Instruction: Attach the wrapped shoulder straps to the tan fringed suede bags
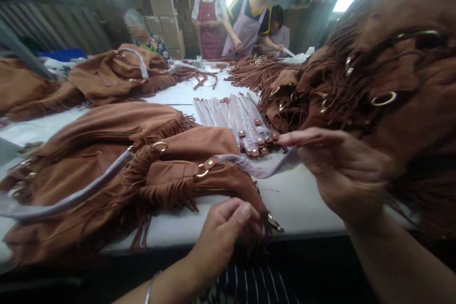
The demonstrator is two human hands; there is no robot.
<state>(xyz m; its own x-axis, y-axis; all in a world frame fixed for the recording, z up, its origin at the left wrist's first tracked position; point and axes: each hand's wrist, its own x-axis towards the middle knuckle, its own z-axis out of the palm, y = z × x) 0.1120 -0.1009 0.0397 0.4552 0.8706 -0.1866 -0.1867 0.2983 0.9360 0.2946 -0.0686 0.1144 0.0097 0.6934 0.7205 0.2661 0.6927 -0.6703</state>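
A brown suede fringed bag [185, 171] lies at the near edge of the white table [302, 199]. My left hand [224, 235] is closed on the bag's lower right corner, beside a metal ring. My right hand [338, 166] is raised above the table and pinches the end of a plastic-wrapped strap [256, 166] that runs back to the buckle on the bag. A wrapped strap [71, 194] lies across another brown fringed bag [89, 152] on the left.
A row of wrapped straps [235, 118] lies mid-table. A tall heap of brown fringed bags [392, 80] fills the right side, more bags [117, 76] lie at the far left. Several people [245, 14] work at the far end, before stacked cardboard boxes [167, 19].
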